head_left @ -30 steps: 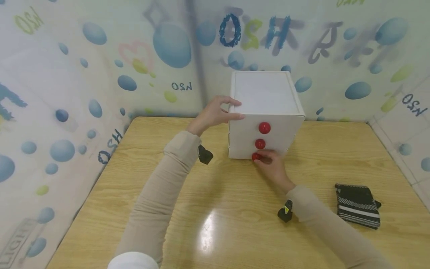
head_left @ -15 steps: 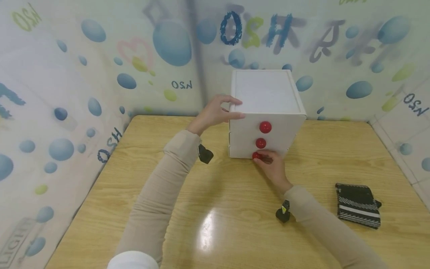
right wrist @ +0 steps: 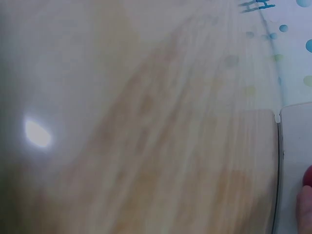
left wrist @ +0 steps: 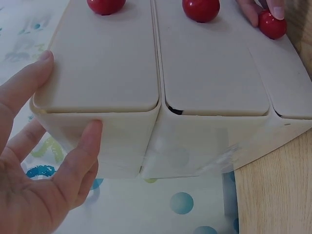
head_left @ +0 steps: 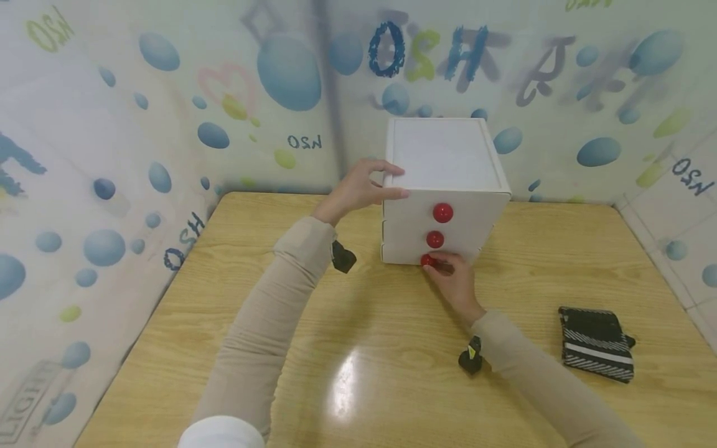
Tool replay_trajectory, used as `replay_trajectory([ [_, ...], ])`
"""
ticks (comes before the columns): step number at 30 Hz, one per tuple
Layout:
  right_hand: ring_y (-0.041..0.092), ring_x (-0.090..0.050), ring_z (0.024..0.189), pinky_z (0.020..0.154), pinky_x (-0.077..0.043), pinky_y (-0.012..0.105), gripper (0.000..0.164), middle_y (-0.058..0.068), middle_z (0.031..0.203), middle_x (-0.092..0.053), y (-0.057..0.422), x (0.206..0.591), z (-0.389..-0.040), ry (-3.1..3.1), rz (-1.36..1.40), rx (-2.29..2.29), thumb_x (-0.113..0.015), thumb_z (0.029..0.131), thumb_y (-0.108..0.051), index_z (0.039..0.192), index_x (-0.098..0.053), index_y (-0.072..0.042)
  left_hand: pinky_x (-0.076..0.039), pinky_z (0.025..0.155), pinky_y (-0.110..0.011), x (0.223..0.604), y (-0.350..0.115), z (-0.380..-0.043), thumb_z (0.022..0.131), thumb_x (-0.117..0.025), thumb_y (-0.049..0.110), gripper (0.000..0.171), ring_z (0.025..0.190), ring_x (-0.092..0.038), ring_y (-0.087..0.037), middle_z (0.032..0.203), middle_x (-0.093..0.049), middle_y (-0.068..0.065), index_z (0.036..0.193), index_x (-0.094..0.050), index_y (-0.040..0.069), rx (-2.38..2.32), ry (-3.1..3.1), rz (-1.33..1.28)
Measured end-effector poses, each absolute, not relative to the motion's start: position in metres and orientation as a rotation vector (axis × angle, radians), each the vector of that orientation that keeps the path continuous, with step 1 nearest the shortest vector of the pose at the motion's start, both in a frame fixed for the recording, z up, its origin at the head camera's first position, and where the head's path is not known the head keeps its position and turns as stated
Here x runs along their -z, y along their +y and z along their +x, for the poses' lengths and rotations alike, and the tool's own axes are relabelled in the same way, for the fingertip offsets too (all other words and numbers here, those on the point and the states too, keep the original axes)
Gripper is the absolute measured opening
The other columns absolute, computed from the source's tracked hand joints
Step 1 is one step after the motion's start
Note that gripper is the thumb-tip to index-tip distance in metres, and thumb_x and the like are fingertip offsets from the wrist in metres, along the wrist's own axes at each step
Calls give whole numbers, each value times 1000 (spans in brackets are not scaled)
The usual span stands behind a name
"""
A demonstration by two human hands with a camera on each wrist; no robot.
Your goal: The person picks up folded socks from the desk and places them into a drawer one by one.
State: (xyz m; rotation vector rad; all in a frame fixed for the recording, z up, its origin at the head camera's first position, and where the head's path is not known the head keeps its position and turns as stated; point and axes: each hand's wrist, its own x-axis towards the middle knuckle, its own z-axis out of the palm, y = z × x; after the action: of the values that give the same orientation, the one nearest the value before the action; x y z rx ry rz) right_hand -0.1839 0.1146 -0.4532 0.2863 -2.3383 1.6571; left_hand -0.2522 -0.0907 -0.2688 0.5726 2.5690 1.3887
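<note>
A small white drawer cabinet (head_left: 448,155) stands at the back of the table, with red round knobs down its front. My left hand (head_left: 358,183) holds its upper left corner, one finger over the top and another at the front edge. The left wrist view shows the left hand (left wrist: 44,170) with its digits spread around this corner. With thumb and fingers, my right hand (head_left: 456,283) pinches the lowest red knob (head_left: 427,261). Above that are the middle knob (head_left: 435,239) and the top knob (head_left: 442,213). All drawers look closed. Only a fingertip (right wrist: 304,209) shows in the right wrist view.
A folded black-and-white striped cloth item (head_left: 596,342) lies on the right of the wooden table (head_left: 392,386). Behind the cabinet rises a wall covering (head_left: 358,130) printed with blue dots and letters. Similar panels stand at the left and right.
The right wrist has shifted slightly left while its fingers stay on the lowest knob. My left hand and the cabinet have not visibly moved.
</note>
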Motion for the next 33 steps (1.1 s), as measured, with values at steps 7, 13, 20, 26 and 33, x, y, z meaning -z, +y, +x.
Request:
replay_trajectory([
  [7,40,-56,87,76,-48,45,22,29,97,-55,107,428,-171,-2328,296,-1671,-65,74,9,95,-59,14,-51,68,-25,269,-91,-252,74,-72,28,48,85,-58,-15,125,-48,-3,116,-58,11,-1383,2576,570],
  [13,39,-56,89,77,-48,43,23,29,99,-56,106,421,-168,-2373,254,-1655,-64,75,8,96,-59,14,-51,68,-26,269,-91,-253,73,-73,28,48,85,-59,-15,125,-48,-3,116,-58,12,-1392,2567,570],
  [20,34,-58,89,75,-50,34,24,23,100,-58,112,446,-181,-2395,228,-1676,-67,76,1,99,-62,7,-51,70,-29,271,-92,-255,73,-73,29,49,83,-60,-15,126,-47,-3,116,-58,12,-1386,2569,582],
  [26,29,-58,89,75,-50,26,25,18,101,-58,115,455,-184,-2414,226,-1636,-67,76,-3,100,-63,4,-51,67,-26,272,-92,-255,73,-73,29,48,82,-60,-14,125,-48,-3,116,-58,12,-1372,2589,589],
  [33,32,-58,89,76,-50,31,25,21,100,-59,114,448,-181,-2402,216,-1658,-67,76,0,99,-62,7,-51,66,-25,272,-91,-254,73,-72,29,49,81,-61,-14,127,-47,-3,116,-58,12,-1381,2577,583],
])
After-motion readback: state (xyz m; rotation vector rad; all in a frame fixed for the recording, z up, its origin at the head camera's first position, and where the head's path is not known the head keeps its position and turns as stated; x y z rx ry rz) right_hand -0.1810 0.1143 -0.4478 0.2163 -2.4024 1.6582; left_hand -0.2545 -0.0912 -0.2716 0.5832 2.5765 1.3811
